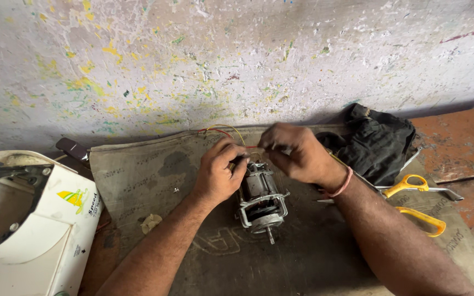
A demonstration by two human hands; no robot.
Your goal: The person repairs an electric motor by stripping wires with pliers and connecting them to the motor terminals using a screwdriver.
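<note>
Both hands worked at the far end of a small electric motor (261, 200) lying on a grey mat (149, 175). Left hand (219, 172) curled against its housing; right hand (297, 154) pinched a red wire (250, 147). Yellow-handled scissors (421, 200) lay well apart.

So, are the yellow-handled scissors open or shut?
Open. The scissors lie on the mat with the two yellow handles spread well apart.

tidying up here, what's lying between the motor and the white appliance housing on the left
Head view: only the bare grey mat with a small scrap lies between the motor and the white housing.
</note>
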